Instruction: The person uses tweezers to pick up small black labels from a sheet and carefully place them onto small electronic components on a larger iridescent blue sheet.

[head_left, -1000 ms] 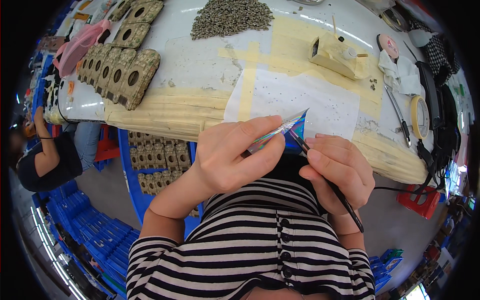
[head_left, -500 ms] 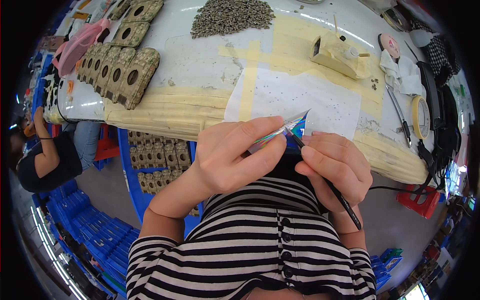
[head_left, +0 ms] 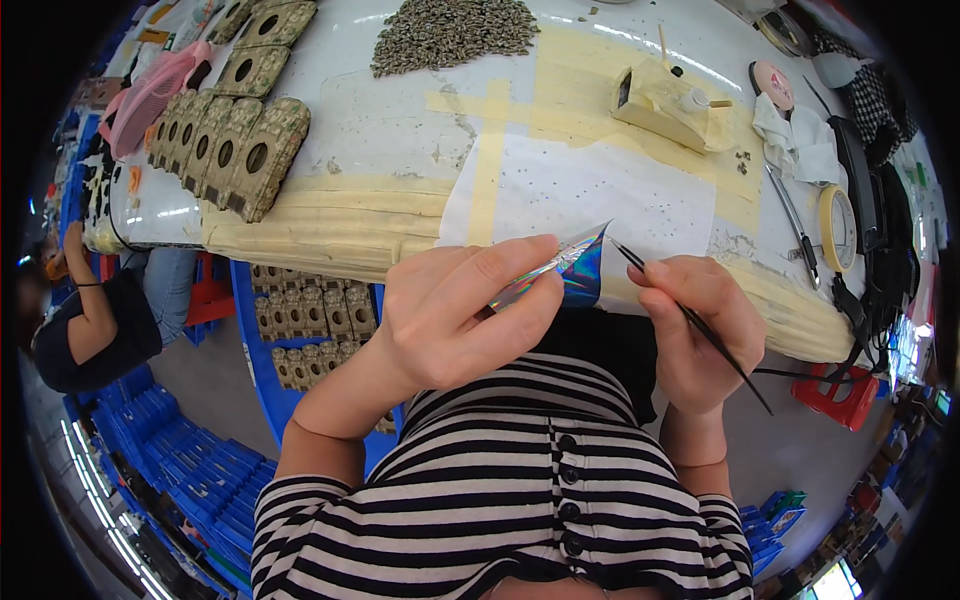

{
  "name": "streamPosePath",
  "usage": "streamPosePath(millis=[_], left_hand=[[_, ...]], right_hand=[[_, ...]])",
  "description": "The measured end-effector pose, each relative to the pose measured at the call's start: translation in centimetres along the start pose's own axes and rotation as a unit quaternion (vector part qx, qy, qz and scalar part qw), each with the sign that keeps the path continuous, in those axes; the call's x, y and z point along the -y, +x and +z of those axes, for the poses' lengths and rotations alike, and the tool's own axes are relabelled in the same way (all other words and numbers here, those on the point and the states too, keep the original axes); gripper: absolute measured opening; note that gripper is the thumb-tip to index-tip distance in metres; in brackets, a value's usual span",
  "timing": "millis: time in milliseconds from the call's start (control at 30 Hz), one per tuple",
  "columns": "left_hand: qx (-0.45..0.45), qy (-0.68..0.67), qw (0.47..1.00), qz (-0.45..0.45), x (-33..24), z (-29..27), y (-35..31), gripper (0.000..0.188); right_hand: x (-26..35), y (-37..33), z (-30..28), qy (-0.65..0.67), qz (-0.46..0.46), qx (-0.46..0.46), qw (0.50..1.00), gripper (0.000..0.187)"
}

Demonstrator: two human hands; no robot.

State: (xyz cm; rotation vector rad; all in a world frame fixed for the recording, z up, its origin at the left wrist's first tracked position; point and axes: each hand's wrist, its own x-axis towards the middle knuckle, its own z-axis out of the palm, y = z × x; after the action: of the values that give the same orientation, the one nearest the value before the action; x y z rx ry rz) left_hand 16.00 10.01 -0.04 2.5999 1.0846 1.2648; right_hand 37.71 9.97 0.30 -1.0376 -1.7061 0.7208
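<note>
Above the table's near edge, my left hand [head_left: 450, 310] pinches a small iridescent silver foil pouch [head_left: 583, 275] between thumb and fingers. The pouch's pointed corner sticks up past the fingertips, and its contents are hidden. To its right my right hand [head_left: 708, 320] grips thin black tweezers [head_left: 728, 350], whose tips point up and left beside the pouch corner, slightly apart from it. Beyond the hands lies a white sheet [head_left: 600, 190] dotted with tiny dark specks, held with yellow tape [head_left: 490, 160].
A heap of small metallic pieces [head_left: 455, 38] lies at the back. Camouflage-patterned cases [head_left: 250, 165] stand at left by a pink fan [head_left: 155, 100]. A tape-covered block [head_left: 665, 105], a knife [head_left: 795, 225] and a tape roll [head_left: 838, 228] are at right. Another person [head_left: 100, 310] sits far left.
My right hand has drawn right, and the tweezers' tips have come away from the foil pouch. My left hand still holds the pouch in nearly the same place.
</note>
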Motion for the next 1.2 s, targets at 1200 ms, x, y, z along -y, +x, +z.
streamPosePath(millis=[1200], left_hand=[[0.037,0.003,0.999,0.036,-0.4,-0.5,-0.1,0.026]], right_hand=[[1.0,0.3,-1.1,0.024,-0.019,0.036,0.999,0.027]])
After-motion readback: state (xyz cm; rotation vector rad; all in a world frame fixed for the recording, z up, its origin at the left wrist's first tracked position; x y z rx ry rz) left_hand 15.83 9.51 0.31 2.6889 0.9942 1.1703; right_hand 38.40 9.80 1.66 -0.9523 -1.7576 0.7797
